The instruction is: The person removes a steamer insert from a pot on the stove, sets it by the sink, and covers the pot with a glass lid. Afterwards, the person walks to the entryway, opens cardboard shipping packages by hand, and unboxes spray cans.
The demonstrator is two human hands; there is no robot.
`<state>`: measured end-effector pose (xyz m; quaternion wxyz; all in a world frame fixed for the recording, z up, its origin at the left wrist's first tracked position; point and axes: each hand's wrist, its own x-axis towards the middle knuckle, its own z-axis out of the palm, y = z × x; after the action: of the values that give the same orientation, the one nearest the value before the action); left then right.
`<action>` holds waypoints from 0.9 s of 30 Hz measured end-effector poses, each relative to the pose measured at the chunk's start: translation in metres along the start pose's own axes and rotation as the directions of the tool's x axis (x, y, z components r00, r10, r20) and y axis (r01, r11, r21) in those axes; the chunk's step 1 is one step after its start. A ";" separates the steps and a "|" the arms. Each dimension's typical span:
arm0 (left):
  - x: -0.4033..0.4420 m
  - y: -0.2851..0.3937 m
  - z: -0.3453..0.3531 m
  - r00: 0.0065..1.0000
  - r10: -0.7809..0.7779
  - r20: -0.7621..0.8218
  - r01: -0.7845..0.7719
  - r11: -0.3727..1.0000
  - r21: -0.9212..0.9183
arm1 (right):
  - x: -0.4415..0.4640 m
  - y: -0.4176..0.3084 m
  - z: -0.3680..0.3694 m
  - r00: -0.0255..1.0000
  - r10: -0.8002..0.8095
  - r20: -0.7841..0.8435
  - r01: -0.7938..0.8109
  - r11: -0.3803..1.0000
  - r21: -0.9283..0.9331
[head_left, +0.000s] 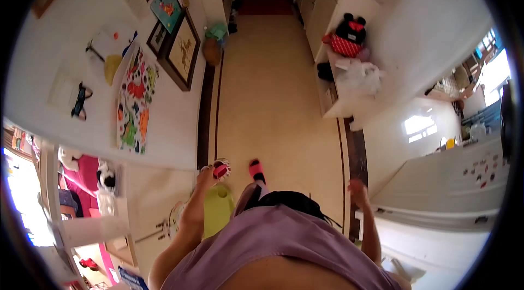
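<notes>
My left hand (206, 176) hangs low on the left, its fingers closed at a small white-and-pink patterned thing (222, 169) whose kind I cannot make out. Just below that, a lime-green plastic piece (216, 211) with a rounded end shows beside my leg; my forearm and clothes hide part of it. My right hand (358, 192) hangs at my right side near the dark skirting, fingers loosely apart, with nothing visible in it. One foot in a pink slipper (255, 170) stands on the floor ahead of my body.
A tan hallway floor (267, 82) runs to a dark doorway with a red mat (266, 6). Drawings and a framed picture (183, 52) line the left wall. On the right stand a white cabinet (341, 9), a red-and-black bag (349, 36), a white plastic bag (357, 77) and a fridge (447, 175).
</notes>
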<state>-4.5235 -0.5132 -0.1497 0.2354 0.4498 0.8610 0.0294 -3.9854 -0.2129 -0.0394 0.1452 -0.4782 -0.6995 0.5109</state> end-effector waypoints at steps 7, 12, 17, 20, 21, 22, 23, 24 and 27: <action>0.229 -0.013 -0.088 0.967 -0.126 0.223 0.154 0.982 -0.112 | 0.084 -0.003 0.044 0.916 0.352 0.193 -0.324 0.932 -0.166; 0.391 -0.012 -0.141 0.990 -0.140 -0.002 0.140 0.990 -0.010 | 0.193 -0.037 0.059 0.818 0.541 0.195 -0.455 0.816 -0.355; 0.545 -0.037 -0.150 0.984 -0.156 -0.087 0.160 0.987 0.036 | 0.346 0.013 0.024 0.718 0.593 0.364 -0.514 0.805 -0.295; 0.637 -0.070 -0.132 0.985 -0.094 -0.145 0.113 0.985 0.130 | 0.449 -0.092 -0.001 0.804 0.573 0.156 -0.589 0.804 0.083; 0.663 -0.078 -0.133 0.975 0.048 -0.216 -0.013 0.987 0.158 | 0.481 -0.111 -0.008 0.781 0.605 0.157 -0.622 0.776 0.103; 0.679 -0.042 -0.188 0.967 -0.246 -0.066 0.175 0.829 -0.531 | 0.506 -0.125 -0.018 0.757 0.635 0.152 -0.653 0.745 0.137; 0.708 -0.101 -0.114 0.954 -0.080 -0.288 0.092 0.995 0.029 | 0.529 -0.141 -0.021 0.753 0.645 0.130 -0.657 0.746 0.107; 0.724 -0.103 -0.129 0.977 -0.072 -0.199 0.081 0.996 0.041 | 0.551 -0.157 -0.020 0.738 0.664 0.118 -0.674 0.733 0.094; 0.744 -0.141 -0.105 0.984 0.030 -0.173 0.016 0.967 0.254 | 0.602 -0.185 -0.010 0.738 0.673 0.054 -0.675 0.737 0.041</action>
<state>-5.0362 0.0066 -0.3751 0.0989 0.4750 0.8735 -0.0408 -4.3760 0.2815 -0.0488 -0.0479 -0.6853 -0.4664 0.5573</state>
